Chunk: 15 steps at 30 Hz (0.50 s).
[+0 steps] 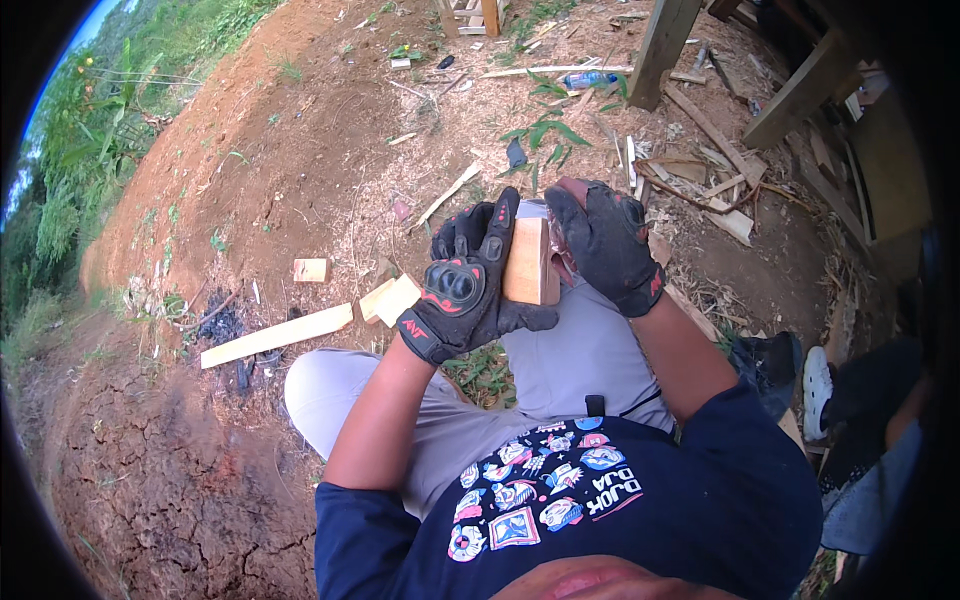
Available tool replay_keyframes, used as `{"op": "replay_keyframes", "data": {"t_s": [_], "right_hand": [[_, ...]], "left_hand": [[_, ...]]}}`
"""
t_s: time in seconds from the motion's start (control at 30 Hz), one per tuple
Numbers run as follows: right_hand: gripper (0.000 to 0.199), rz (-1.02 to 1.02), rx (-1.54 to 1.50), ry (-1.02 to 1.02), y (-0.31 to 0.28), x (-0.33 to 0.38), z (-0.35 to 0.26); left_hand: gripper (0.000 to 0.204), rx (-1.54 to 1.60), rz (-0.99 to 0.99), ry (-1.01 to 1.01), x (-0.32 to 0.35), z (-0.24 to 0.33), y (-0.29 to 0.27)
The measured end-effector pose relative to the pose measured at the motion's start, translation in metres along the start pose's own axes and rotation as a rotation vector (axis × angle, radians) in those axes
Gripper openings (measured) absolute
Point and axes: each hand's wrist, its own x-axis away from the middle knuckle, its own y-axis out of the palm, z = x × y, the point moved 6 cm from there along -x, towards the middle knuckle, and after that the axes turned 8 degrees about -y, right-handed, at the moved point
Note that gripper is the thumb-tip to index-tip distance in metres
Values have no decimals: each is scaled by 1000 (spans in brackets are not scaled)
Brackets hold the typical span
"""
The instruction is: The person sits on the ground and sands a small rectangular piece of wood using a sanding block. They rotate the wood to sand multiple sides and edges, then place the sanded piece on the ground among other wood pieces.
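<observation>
A small pale wooden block (525, 262) is held above my lap. My left hand (468, 280), in a black work glove with red marks, wraps its left side, thumb along the near end. My right hand (608, 240), gloved the same way, is closed at the block's right side. A thin reddish-brown sheet, like sandpaper (561, 262), shows between the right fingers and the block. The right glove hides most of the sheet. Whether it touches the block I cannot tell.
My grey-trousered knees (335, 390) are bent under my hands. Left of them lie a long board (278, 336) and small wood offcuts (312, 270). Wooden posts (664, 50) and scrap planks stand or lie at right. Another person's shoe (817, 392) is close on the right.
</observation>
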Motion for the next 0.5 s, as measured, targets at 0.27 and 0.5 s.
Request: {"op": "replay_keyframes", "data": {"t_s": [0.27, 0.5], "right_hand": [[26, -28, -69, 104, 29, 13, 2], [29, 39, 230, -337, 25, 10, -32]], "left_hand": [[34, 152, 248, -177, 1, -33, 14], [26, 30, 209, -251, 10, -40, 14]]}}
